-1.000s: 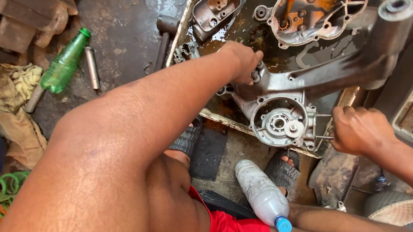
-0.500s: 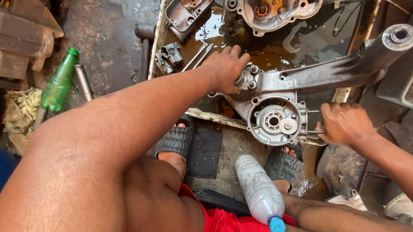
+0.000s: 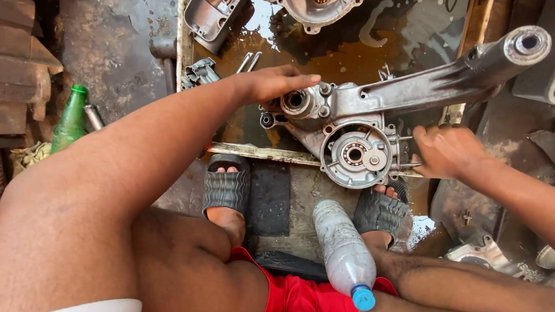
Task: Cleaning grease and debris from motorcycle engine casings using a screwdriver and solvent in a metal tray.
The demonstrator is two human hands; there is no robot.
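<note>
1. While the head view looked straight down, the left hand lay flat and mostly open, fingers stretched out along the top of the grey engine casing, touching it near a round bore at its left end and not gripping anything.
2. Right hand was curled shut at the casing's right edge, by some thin studs sticking out there; couldn't tell what exactly it had pinched.
3. That casing sat propped over the near rim of an oily metal tray, round bearing recess with a small gear facing up, and its long arm ran off to the upper right, ending in a tube-shaped eye.
4. Bottles: a cloudy clear plastic bottle with a blue cap lay between the person's legs, cap toward the camera, no label I could make out. A green bottle lay on the floor far left, beside some bricks.
5. More casing halves sat at the top of the tray in brown oily liquid.
6. Room-wise it was tight: two sandalled feet butted up against the tray's near rim, metal parts crowded the right edge, and the only open patch was the dark floor left of the tray.
</note>
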